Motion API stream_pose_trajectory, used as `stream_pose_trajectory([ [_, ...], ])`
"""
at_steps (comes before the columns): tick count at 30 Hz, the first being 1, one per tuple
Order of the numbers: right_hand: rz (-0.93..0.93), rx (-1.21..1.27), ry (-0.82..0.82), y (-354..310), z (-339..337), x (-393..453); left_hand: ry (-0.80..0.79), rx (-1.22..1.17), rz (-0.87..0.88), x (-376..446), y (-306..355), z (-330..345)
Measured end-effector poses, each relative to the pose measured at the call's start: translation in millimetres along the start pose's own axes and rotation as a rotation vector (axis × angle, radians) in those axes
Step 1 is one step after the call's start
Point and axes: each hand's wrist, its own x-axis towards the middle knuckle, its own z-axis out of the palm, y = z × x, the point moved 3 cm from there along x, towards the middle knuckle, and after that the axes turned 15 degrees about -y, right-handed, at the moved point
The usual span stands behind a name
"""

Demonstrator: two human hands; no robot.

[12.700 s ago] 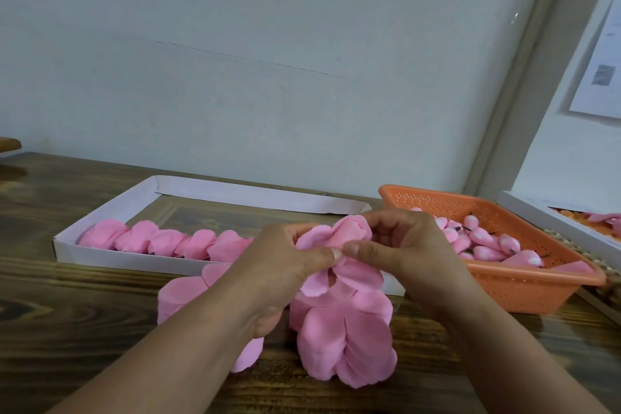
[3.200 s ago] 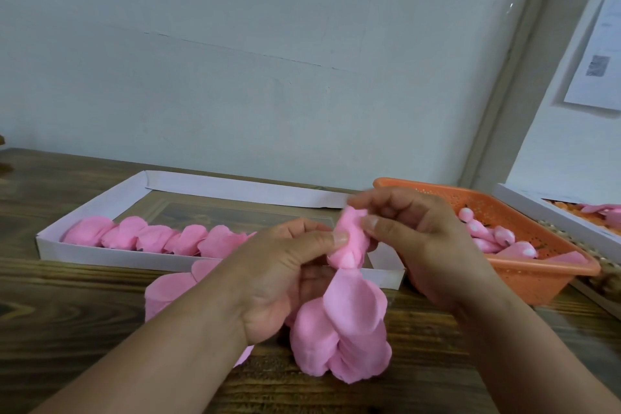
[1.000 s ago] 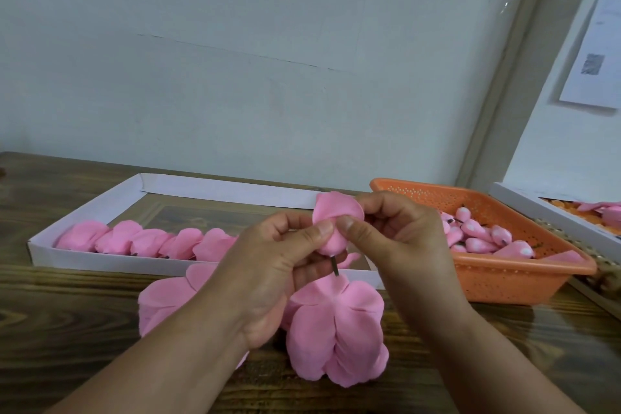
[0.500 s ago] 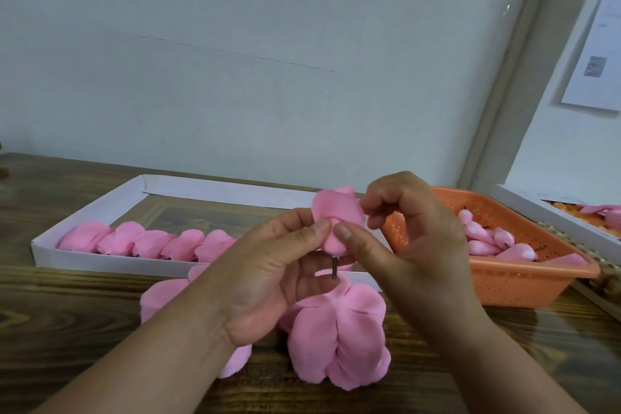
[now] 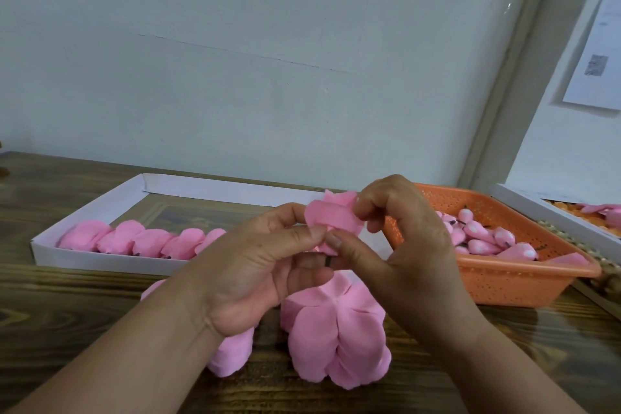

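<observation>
A small pink flower bud (image 5: 331, 218) wrapped in pink petals is held up over the table between both hands. My left hand (image 5: 255, 265) pinches its lower part with thumb and fingers. My right hand (image 5: 400, 245) pinches the same spot with its thumb while its curled fingers press a petal at the bud's top right. A short dark stem shows just under the bud. A stack of loose pink petals (image 5: 336, 333) lies on the wooden table (image 5: 67, 323) right below my hands, and a second petal pile (image 5: 232, 353) sits partly hidden under my left wrist.
A flat white cardboard tray (image 5: 100, 259) behind my left hand holds a row of finished pink buds (image 5: 141, 242). An orange plastic basket (image 5: 497, 282) on the right holds several pink-and-white bud cores. Another white tray (image 5: 551, 215) stands at the far right. A wall closes the back.
The petal has been wrapped further round the bud since a second ago. My right fingers have lifted and curled over the bud's top right. My left hand keeps its pinch.
</observation>
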Motion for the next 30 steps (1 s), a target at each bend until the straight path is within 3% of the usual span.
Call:
stream_pose_trajectory([
  [9, -0.053, -0.027, -0.094, 2.3, -4.4, 1.5, 0.051, -0.154, -0.009, 2.9, -6.3, 1.9],
  [30, -0.018, 0.228, -0.302, 5.2, -16.7, 2.7, -0.011, -0.082, -0.085, 0.0, -6.5, 8.0],
])
